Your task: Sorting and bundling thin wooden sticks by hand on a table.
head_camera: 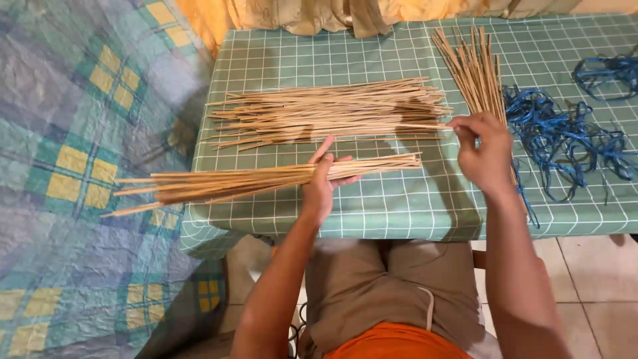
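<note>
My left hand (pixel 323 178) grips a bundle of thin tan sticks (pixel 232 183) that lies level and juts out past the table's left edge. My right hand (pixel 484 149) pinches the right-hand tips of sticks at the end of a loose pile of sticks (pixel 325 113) spread across the middle of the table. A third group of sticks (pixel 473 66) lies fanned at an angle just behind my right hand.
The table (pixel 399 206) wears a green cloth with a white grid. Tangled blue plastic cord (pixel 565 136) lies to the right, with more of the blue cord (pixel 608 72) at the far right. A checked blue and yellow bedspread (pixel 80 166) fills the left. Beige fabric (pixel 319 16) hangs behind.
</note>
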